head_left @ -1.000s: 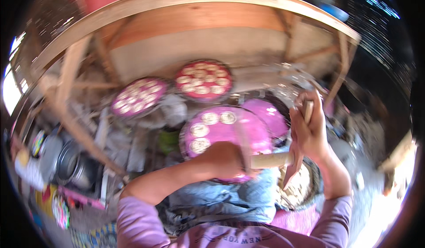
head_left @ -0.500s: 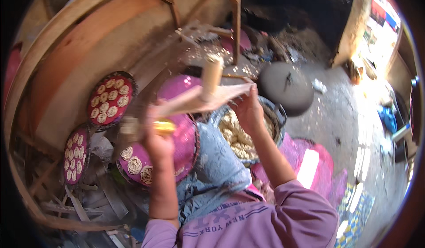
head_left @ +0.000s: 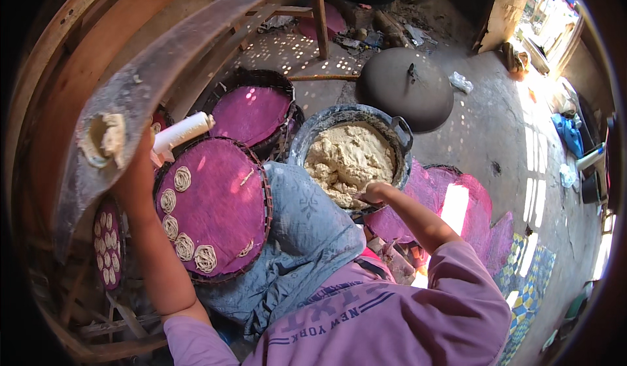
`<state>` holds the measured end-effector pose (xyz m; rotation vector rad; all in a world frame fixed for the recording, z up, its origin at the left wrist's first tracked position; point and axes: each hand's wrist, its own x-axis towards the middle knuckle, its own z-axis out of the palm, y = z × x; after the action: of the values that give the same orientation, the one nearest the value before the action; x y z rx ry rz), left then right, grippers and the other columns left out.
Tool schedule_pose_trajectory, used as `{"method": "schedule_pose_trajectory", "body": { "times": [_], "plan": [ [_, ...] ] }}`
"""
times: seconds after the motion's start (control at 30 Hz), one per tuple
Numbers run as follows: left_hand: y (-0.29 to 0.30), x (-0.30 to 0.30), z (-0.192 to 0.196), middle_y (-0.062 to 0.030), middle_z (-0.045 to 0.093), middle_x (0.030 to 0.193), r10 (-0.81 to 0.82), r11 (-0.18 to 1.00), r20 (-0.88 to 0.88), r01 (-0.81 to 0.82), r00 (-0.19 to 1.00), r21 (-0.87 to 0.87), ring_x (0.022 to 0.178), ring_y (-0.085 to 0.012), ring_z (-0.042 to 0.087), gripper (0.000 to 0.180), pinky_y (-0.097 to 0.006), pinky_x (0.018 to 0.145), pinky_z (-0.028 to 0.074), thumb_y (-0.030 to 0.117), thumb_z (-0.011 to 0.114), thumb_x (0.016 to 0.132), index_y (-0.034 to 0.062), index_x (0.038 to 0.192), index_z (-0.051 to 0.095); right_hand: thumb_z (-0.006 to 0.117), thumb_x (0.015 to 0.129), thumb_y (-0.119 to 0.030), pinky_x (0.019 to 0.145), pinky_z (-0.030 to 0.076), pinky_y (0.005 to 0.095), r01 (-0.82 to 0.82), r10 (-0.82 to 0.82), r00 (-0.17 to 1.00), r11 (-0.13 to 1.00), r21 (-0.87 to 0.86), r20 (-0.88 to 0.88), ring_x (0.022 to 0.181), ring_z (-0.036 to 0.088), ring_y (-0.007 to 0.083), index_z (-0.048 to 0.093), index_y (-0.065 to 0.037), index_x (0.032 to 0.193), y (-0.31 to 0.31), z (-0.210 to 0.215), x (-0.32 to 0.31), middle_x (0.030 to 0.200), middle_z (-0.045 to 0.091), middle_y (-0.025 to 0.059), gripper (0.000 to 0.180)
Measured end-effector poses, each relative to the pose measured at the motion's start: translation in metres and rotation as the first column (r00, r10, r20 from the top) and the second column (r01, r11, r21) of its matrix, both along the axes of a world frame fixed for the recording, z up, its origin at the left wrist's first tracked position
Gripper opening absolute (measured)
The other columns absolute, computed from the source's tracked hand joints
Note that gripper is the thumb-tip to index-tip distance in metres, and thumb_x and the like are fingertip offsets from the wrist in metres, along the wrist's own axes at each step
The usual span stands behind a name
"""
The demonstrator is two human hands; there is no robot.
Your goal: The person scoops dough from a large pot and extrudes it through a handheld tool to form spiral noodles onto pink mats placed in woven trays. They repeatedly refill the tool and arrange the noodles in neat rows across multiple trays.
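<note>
My left hand [head_left: 138, 170] grips a dough press, raised at the left. The press has a long pale board [head_left: 157, 72] with a hole, pale dough [head_left: 114, 137] stuck at its opening, and a white tube [head_left: 186, 132]. The board hides part of the hand and its fingers. At the near edge of a dark basin [head_left: 299, 127], my right hand [head_left: 375, 195] is closed, with its fingertips sunk into a mass of pale dough [head_left: 353, 150]. Beside my knee lies a round tray covered in pink cloth [head_left: 219, 203], bearing several coiled dough nests [head_left: 205, 259] along its left and near rim.
Beyond lies another pink-lined round tray [head_left: 251, 114]. A dark domed lid [head_left: 405, 92] rests on the floor behind the basin. Pink sheeting [head_left: 470, 209] spreads at the right. A smaller tray of coils [head_left: 108, 245] leans at the far left, by wooden framing [head_left: 320, 16].
My right hand has left the press and gone down into the dough. My left hand has carried the press left and tipped it, turning its opening into view.
</note>
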<state>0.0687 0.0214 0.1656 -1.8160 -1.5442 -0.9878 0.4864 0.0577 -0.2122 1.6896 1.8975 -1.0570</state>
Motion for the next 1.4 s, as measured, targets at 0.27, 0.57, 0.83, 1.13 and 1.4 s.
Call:
{"method": "schedule_pose_trajectory", "body": {
  "times": [0.27,0.57,0.83,1.13,1.4],
  "plan": [
    [0.006,-0.037,-0.024,-0.0185,0.059,0.123,0.102,0.994,-0.507,-0.074,0.856,0.075,0.114,-0.0348,0.055,0.045,-0.044,0.097,0.043,0.026,0.071,0.083,0.0041,0.12,0.059,0.048,0.094,-0.02,0.076,0.056,0.0368,-0.302,0.255,0.945,0.921,0.245,0.207,0.101,0.067,0.0257,0.063,-0.015,0.12,0.002,0.048,0.002,0.116,0.066,0.0087,0.03],
    [-0.015,-0.021,-0.006,-0.0194,0.053,0.108,-0.062,0.992,-0.305,0.026,0.95,-0.12,0.101,-0.0368,0.054,0.053,-0.044,0.086,0.045,0.03,0.075,0.073,0.0014,0.111,0.051,0.047,0.085,-0.006,0.079,0.054,0.0406,-0.096,0.095,0.995,0.992,0.077,0.019,0.1,0.066,0.03,0.06,-0.012,0.126,-0.009,0.004,-0.011,0.107,0.068,0.015,0.043],
    [0.004,0.007,-0.016,-0.0125,0.047,0.084,-0.179,0.983,-0.459,0.136,0.87,-0.125,0.08,-0.0287,0.052,0.032,-0.038,0.065,0.044,0.021,0.069,0.068,0.0054,0.085,0.048,0.051,0.093,-0.025,0.038,0.041,0.0339,0.203,-0.267,0.876,0.96,-0.193,-0.402,0.043,0.053,0.0173,0.062,-0.001,0.1,0.006,-0.016,-0.016,0.059,0.057,0.0085,0.028],
    [0.07,0.087,-0.049,-0.004,0.043,0.069,-0.447,0.885,-0.508,0.447,0.737,-0.13,0.063,-0.02,0.049,0.018,-0.033,0.052,0.04,0.02,0.063,0.064,0.0132,0.07,0.047,0.05,0.101,-0.03,0.039,0.035,0.0232,0.074,-0.213,0.722,0.97,-0.233,-0.658,0.043,0.041,0.0054,0.055,-0.011,0.132,-0.022,0.207,0.08,0.057,0.045,-0.004,0.037],
    [0.087,0.141,-0.048,-0.0045,0.049,0.073,-0.551,0.83,-0.39,0.531,0.737,-0.17,0.07,-0.0231,0.053,0.015,-0.035,0.058,0.045,0.023,0.065,0.069,0.0129,0.072,0.055,0.054,0.099,-0.025,0.036,0.031,0.0199,0.054,-0.399,0.429,0.907,-0.418,-0.81,0.042,0.041,0.0041,0.057,-0.008,0.129,-0.022,0.318,0.07,0.056,0.046,-0.0036,0.034]
  ]
}}
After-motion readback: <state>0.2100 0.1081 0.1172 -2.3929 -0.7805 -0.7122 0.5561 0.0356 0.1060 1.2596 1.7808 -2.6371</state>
